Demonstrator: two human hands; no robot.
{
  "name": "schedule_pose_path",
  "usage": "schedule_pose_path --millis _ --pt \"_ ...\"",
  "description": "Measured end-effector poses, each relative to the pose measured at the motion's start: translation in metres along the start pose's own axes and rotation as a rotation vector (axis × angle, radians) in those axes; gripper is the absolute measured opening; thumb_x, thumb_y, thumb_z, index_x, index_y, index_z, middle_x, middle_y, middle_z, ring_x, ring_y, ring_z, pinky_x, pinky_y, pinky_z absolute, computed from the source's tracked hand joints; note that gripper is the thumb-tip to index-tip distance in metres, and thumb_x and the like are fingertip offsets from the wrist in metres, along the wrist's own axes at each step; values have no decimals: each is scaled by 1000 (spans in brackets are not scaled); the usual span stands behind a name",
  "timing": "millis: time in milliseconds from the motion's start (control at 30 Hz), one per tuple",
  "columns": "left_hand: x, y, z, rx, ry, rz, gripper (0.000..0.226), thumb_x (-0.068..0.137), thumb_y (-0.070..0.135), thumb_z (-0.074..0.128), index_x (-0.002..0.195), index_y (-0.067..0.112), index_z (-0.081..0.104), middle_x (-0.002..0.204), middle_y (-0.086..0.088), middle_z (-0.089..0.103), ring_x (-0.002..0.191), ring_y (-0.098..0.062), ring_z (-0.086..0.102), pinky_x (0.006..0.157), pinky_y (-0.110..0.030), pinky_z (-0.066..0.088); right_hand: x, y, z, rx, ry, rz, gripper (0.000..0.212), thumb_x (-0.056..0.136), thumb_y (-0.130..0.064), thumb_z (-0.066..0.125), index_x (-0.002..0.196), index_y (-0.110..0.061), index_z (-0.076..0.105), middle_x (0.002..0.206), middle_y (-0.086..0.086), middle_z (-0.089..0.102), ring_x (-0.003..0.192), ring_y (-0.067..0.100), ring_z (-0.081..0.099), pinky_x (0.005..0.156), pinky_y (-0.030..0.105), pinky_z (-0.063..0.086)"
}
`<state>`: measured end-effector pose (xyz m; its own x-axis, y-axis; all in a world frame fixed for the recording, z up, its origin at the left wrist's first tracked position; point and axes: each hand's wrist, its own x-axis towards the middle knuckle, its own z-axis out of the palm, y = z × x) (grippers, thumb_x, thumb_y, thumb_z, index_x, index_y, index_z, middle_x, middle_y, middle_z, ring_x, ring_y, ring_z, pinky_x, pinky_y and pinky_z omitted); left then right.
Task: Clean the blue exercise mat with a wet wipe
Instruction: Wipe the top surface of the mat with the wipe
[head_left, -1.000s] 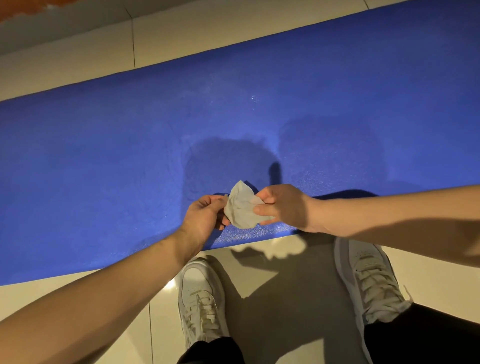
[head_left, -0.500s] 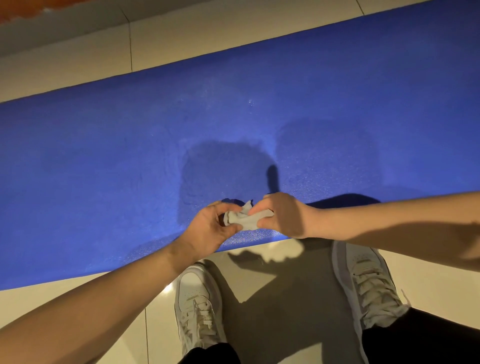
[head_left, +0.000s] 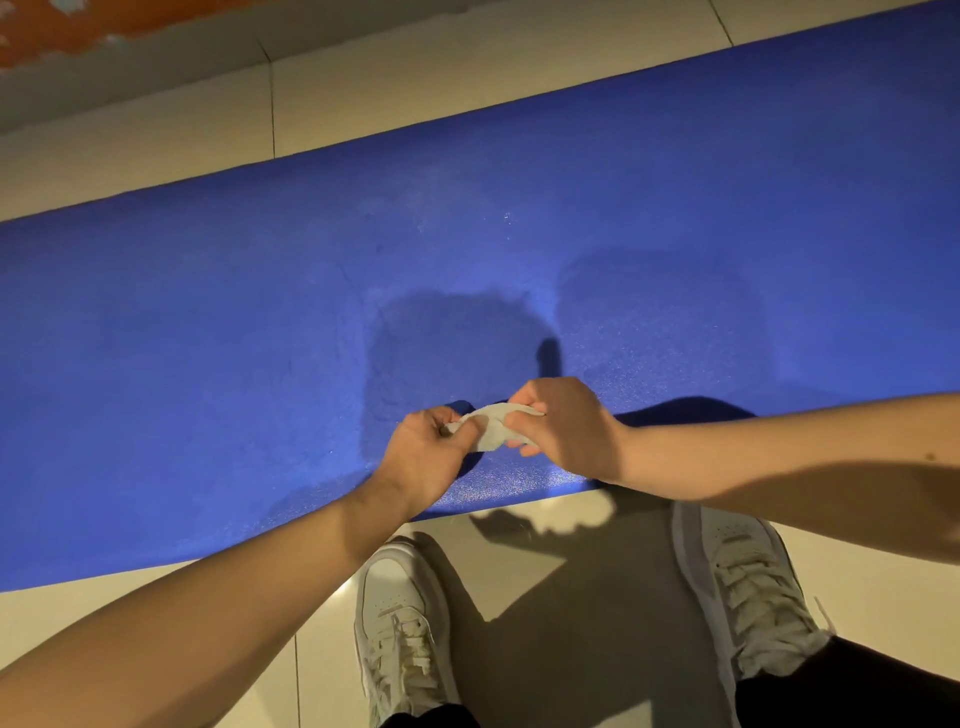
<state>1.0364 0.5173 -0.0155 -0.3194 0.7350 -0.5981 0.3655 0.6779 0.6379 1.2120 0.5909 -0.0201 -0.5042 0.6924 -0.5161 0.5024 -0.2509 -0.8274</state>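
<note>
The wet wipe (head_left: 491, 428), a spread fan one second earlier, is now a bunched strip held over the near edge of the blue exercise mat (head_left: 208, 364). The left hand (head_left: 423, 457) and right hand (head_left: 563, 428) each pinch one end with curled fingers, and both hands hide the ends.

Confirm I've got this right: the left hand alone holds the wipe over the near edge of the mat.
Not alone. The head view shows the left hand and right hand both pinching the wipe over the near edge of the mat.
</note>
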Motion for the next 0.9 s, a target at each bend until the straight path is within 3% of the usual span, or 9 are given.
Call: schedule_pose_path --millis 100,200,333,433,533,600,667,733,900 --pt "-2 5 2 -21 -120 34 47 85 59 60 87 12 67 71 -2 58 66 -16 50 73 -42 50 8 -4 5 201 44 164 13 99 -13 59 98 -1 64 93 16 72 78 21 76 70 34 64" --pt "-4 11 2 43 -218 150 17 96 33 57 83 26 66 72 2 53 65 -13 45 68 -38 45 14 -10 5 356 -30 208 20 100 -21 61 94 -4 70 92 12 75 86 23 73 81 34 62" --pt "6 15 -2 75 -248 240 38 91 -10 43 103 16 66 85 -2 50 65 -10 43 65 -22 42 30 -7 0 67 7 89 15 90 -11 69 95 3 68 95 25 71 89 32 73 81 41 62" --pt "26 10 -9 146 -179 280 45 92 -8 43 125 14 65 99 -2 57 67 -2 51 68 -8 41 56 -16 -15 -203 77 -57 14 91 -17 67 82 -7 71 79 13 71 73 22 69 67 38 54" --pt "48 7 -18 204 -82 270 38 96 3 49 129 14 65 116 0 59 94 -7 61 85 -10 41 94 -19 -29 -478 210 -269 25 96 -31 64 74 -19 67 76 -1 69 71 17 64 63 30 46" --pt "61 3 -25 272 -24 254 36 94 5 53 127 14 65 126 -3 59 107 -15 60 93 -12 37 114 -13 -31 -766 311 -429 7 86 -15 76 86 -19 71 88 2 69 80 29 66 64 31 50" --pt "72 0 -33 350 43 258 39 92 6 55 129 12 64 131 -6 55 116 -21 57 100 -16 35 124 4 -25 -1030 216 -458 29 82 -15 78 109 -9 70 118 17 66 105 40 64 82 41 56" --pt "80 -5 -41 410 101 273 41 90 6 58 130 11 64 134 -8 51 124 -24 51 106 -21 33 118 17 -18 -1166 104 -418 62 91 -39 65 139 -2 52 151 27 41 138 48 40 111 52 41" --pt "98 -16 -55 678 155 246 67 86 30 74 146 16 47 155 -7 31 138 -30 27 117 -40 30 105 31 -4 -1164 -15 -336 83 93 -59 18 157 -7 29 166 18 19 153 42 12 122 57 18"
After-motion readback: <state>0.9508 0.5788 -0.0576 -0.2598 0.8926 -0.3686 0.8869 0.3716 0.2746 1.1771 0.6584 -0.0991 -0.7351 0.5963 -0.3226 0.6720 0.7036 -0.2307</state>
